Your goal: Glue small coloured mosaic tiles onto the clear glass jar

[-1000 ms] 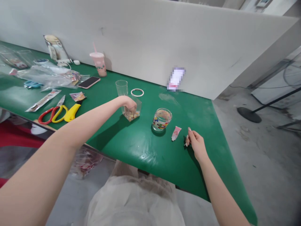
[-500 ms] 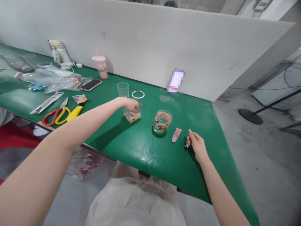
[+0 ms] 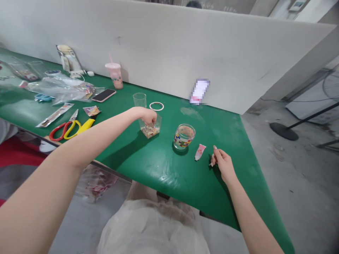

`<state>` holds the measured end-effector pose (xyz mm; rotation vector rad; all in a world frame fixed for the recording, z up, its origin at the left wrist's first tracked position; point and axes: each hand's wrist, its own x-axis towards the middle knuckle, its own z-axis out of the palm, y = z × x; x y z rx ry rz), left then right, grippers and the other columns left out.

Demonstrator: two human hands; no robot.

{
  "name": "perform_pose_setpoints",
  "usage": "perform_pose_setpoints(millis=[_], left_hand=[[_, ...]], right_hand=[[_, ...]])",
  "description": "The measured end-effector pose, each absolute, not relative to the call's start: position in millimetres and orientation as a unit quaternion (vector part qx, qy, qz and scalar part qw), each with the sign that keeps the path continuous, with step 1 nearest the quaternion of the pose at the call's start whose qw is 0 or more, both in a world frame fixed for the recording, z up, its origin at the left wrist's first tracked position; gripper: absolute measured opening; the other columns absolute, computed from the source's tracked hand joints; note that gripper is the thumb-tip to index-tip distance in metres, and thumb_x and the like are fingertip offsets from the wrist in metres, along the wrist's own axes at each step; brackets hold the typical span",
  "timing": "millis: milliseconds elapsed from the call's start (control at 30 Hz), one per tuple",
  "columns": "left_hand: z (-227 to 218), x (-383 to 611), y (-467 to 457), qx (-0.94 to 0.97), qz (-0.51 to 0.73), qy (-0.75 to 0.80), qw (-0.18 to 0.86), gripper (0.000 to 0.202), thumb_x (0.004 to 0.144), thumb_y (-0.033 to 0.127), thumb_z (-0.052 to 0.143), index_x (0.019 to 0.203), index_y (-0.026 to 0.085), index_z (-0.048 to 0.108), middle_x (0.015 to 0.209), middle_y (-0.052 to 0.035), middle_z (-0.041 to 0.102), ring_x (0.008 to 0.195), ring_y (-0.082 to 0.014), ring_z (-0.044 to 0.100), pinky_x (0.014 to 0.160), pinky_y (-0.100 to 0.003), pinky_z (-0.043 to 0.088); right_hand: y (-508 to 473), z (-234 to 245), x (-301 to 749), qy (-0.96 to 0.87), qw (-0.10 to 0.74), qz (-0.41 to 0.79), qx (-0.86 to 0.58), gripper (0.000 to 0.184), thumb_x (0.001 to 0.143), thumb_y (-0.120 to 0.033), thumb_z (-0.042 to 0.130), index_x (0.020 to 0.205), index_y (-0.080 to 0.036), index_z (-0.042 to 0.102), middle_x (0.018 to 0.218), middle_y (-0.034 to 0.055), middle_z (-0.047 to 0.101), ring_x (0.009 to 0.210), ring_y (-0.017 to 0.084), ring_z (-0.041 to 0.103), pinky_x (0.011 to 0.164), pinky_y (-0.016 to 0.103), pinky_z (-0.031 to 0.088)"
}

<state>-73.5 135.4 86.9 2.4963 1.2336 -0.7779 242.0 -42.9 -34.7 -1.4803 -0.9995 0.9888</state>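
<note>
My left hand (image 3: 148, 116) reaches down into a clear square container (image 3: 160, 122), its fingers pressed together and partly hidden. Small mixed-colour pieces (image 3: 150, 132) cover the container's bottom. To the right stands a clear glass cup (image 3: 184, 137) with a band of coloured squares, like mosaic tiles, around its lower wall. A small pink and white tube (image 3: 200, 152) lies beyond it. Past the tube, my right hand (image 3: 221, 163) rests low over the table with curled fingers and one fingertip pointing up. Whatever its fingers hold is too small to make out.
On the green table (image 3: 159, 165) are a clear tumbler (image 3: 139, 100), a white ring (image 3: 156, 106), red-handled scissors (image 3: 63, 127), a yellow-handled tool (image 3: 86, 126), a phone (image 3: 104, 95), a pink cup with straw (image 3: 115, 75) and plastic bags (image 3: 60, 88). A lit phone (image 3: 200, 91) leans on the white partition (image 3: 159, 53).
My left hand has shifted very slightly inside the square container. The camera view has moved a little; my right hand, the cup and the tube stay in place.
</note>
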Motion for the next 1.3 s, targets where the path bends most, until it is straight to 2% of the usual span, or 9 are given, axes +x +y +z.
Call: perform_pose_setpoints(millis=[200, 333, 433, 567, 733, 867, 1000, 1167, 1300], left_hand=[[85.6, -73.8, 136.3, 0.854, -0.268, 0.428, 0.125, 0.024, 0.071, 0.028, 0.059, 0.086, 0.014, 0.073, 0.083, -0.0071, 0.071, 0.072, -0.0164, 0.058, 0.066, -0.022, 0.041], [86.1, -73.0, 135.0, 0.854, -0.271, 0.427, 0.120, 0.028, 0.076, 0.033, 0.057, 0.088, 0.013, 0.072, 0.091, -0.0109, 0.071, 0.077, -0.0191, 0.059, 0.069, -0.025, 0.041], [87.6, -72.7, 134.5, 0.854, -0.273, 0.427, 0.116, 0.027, 0.075, 0.026, 0.056, 0.091, 0.011, 0.071, 0.095, -0.0135, 0.070, 0.078, -0.0210, 0.060, 0.069, -0.026, 0.042], [91.9, -74.7, 132.4, 0.851, -0.268, 0.432, 0.131, 0.027, 0.067, 0.013, 0.056, 0.089, 0.014, 0.070, 0.093, -0.0085, 0.072, 0.081, -0.0193, 0.061, 0.069, -0.023, 0.042], [97.5, -77.4, 126.7, 0.849, -0.241, 0.449, 0.138, 0.032, 0.067, 0.010, 0.051, 0.092, 0.017, 0.069, 0.087, -0.0038, 0.073, 0.081, -0.0169, 0.063, 0.070, -0.022, 0.043], [98.5, -79.0, 123.6, 0.853, -0.216, 0.456, 0.135, 0.036, 0.069, 0.013, 0.053, 0.101, 0.014, 0.068, 0.096, -0.0079, 0.072, 0.083, -0.0190, 0.064, 0.068, -0.023, 0.043], [104.0, -83.5, 119.8, 0.853, -0.186, 0.465, 0.147, 0.039, 0.076, 0.020, 0.051, 0.113, 0.014, 0.063, 0.093, -0.0057, 0.074, 0.083, -0.0166, 0.066, 0.070, -0.021, 0.045], [133.1, -95.1, 101.7, 0.828, 0.010, 0.534, 0.171, 0.029, 0.085, 0.033, 0.050, 0.093, 0.011, 0.068, 0.083, -0.0063, 0.073, 0.078, -0.0151, 0.066, 0.076, -0.024, 0.047], [151.2, -102.6, 78.3, 0.777, 0.234, 0.506, 0.294, 0.039, 0.092, 0.041, 0.045, 0.106, 0.008, 0.059, 0.085, -0.0115, 0.071, 0.075, -0.0146, 0.061, 0.077, -0.032, 0.047]], right_hand=[[-42.5, -36.1, 243.2, -0.429, 0.517, 0.405, -0.620, 0.054, 0.075, -0.068, 0.059, 0.055, -0.020, 0.045, 0.043, -0.0065, 0.043, 0.039, 0.007, 0.042, 0.043, 0.020, 0.038], [-43.5, -35.6, 242.7, -0.434, 0.522, 0.403, -0.614, 0.051, 0.076, -0.064, 0.061, 0.055, -0.020, 0.045, 0.043, -0.0067, 0.043, 0.039, 0.007, 0.042, 0.044, 0.020, 0.038], [-44.4, -33.6, 241.3, -0.435, 0.522, 0.398, -0.616, 0.052, 0.076, -0.065, 0.060, 0.055, -0.020, 0.045, 0.042, -0.0068, 0.043, 0.039, 0.007, 0.042, 0.044, 0.020, 0.039], [-44.5, -32.5, 240.7, -0.435, 0.518, 0.396, -0.621, 0.052, 0.077, -0.065, 0.059, 0.055, -0.020, 0.045, 0.043, -0.0066, 0.043, 0.039, 0.007, 0.042, 0.044, 0.020, 0.038], [-43.6, -33.4, 241.6, -0.436, 0.516, 0.400, -0.619, 0.051, 0.077, -0.063, 0.061, 0.054, -0.020, 0.045, 0.043, -0.0067, 0.043, 0.039, 0.006, 0.041, 0.044, 0.019, 0.038], [-43.8, -34.5, 242.7, -0.437, 0.518, 0.401, -0.617, 0.050, 0.077, -0.062, 0.061, 0.055, -0.020, 0.045, 0.043, -0.0068, 0.042, 0.039, 0.007, 0.041, 0.044, 0.019, 0.038], [-44.6, -34.7, 243.7, -0.446, 0.512, 0.399, -0.617, 0.049, 0.079, -0.061, 0.060, 0.056, -0.020, 0.044, 0.044, -0.0067, 0.043, 0.040, 0.007, 0.042, 0.044, 0.019, 0.038], [-42.5, -30.9, 242.5, -0.522, 0.372, 0.357, -0.679, 0.054, 0.081, -0.071, 0.045, 0.060, -0.021, 0.050, 0.043, -0.0036, 0.050, 0.035, 0.011, 0.047, 0.041, 0.023, 0.039], [-36.5, -23.5, 233.6, -0.554, 0.276, 0.315, -0.720, 0.052, 0.075, -0.067, 0.058, 0.053, -0.021, 0.052, 0.044, 0.0013, 0.058, 0.034, 0.012, 0.049, 0.044, 0.025, 0.038]])
